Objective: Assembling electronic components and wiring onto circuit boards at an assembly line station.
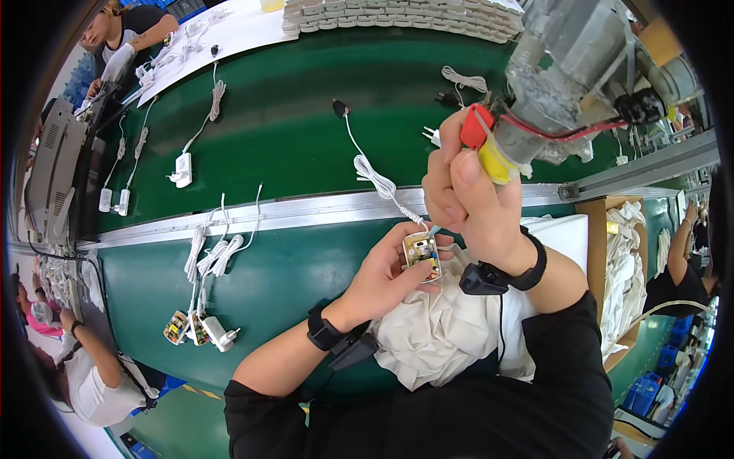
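Observation:
In my left hand (380, 269) is a white power adapter with its circuit board (421, 251) facing up, my thumb lying over its lower part. A coiled white cable (375, 177) runs from the adapter's far end onto the green belt and ends in a black plug. My right hand (482, 195) is raised above it, fingers closed around the yellow-tipped nozzle (497, 162) and its red part (477, 127). Hardened whitish glue coats the hanging dispenser (539, 84) behind that nozzle. A crumpled cream cloth (436, 329) lies beneath my hands.
Left on the green table lie opened adapters (199, 329) with bundled cables. A metal rail (306, 216) separates the table from the belt, where a white adapter (181, 170) lies. At right stands a cardboard box (638, 268) with cloth. Other people (130, 38) work around.

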